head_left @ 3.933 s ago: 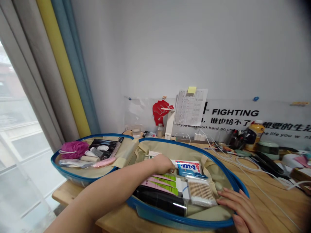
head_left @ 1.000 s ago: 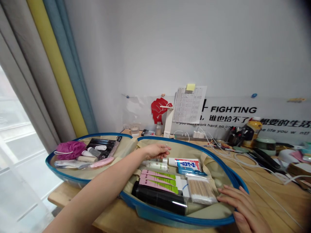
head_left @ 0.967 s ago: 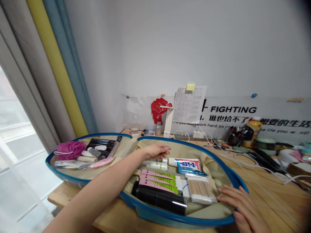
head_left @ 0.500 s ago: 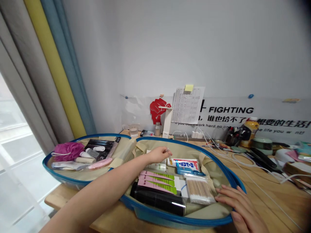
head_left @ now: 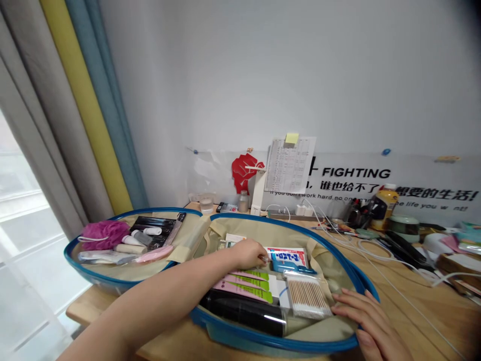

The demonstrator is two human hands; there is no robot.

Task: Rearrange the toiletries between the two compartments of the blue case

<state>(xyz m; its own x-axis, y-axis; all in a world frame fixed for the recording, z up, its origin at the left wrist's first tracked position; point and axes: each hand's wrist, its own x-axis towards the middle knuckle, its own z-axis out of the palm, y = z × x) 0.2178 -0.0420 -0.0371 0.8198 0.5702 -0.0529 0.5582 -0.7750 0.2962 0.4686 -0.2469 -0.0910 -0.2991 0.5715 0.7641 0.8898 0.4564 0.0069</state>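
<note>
Left hand [head_left: 248, 254] has its fingers curled close together just above the toothpaste box, with a small shiny bit at the tips. That bit is too small to tell what it is, or if it is truly held. Right hand [head_left: 356, 317] lies open and flat, fingers spread, on the inner edge of the bag. The table [head_left: 424, 321] is wood, and the big blue-rimmed bag [head_left: 274, 346] lies open on it in two halves, like a book. The bag looks soft and light, with a stiffer rim, so the rim seems the best place to hold it. In its near half lies the black bottle [head_left: 240, 313], likely the heaviest thing here and slick too – best held round its middle with a full hand. Just past it are the pink and green tubes [head_left: 244, 290], which look light and a bit squishy and are easy to pinch. The swabs [head_left: 306, 297] sit in a thin, slippery pack that should be held gently by its sides. The toothpaste box [head_left: 285, 256] is light and stiff, and it lies by the far rim – thumb and finger on its long sides should do. Across in the other half sits a pink puff [head_left: 103, 234], very soft.
</note>
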